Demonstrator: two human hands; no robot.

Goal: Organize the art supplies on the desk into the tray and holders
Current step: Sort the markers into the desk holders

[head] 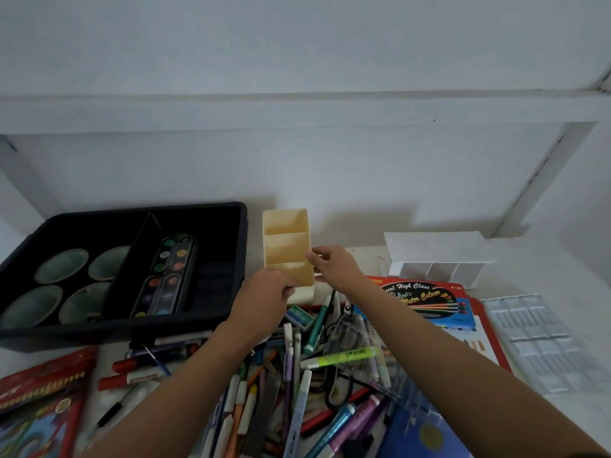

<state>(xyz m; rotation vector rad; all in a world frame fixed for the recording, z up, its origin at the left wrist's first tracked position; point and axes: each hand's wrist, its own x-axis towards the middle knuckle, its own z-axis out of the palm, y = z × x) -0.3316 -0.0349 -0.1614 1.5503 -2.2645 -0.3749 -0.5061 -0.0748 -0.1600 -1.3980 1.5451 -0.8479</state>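
While left hand and right hand grip its edges, cream holder sits between.

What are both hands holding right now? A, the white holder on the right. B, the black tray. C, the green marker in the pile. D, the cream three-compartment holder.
D: the left hand grips the near end of the cream three-compartment holder, and the right hand pinches its right wall.
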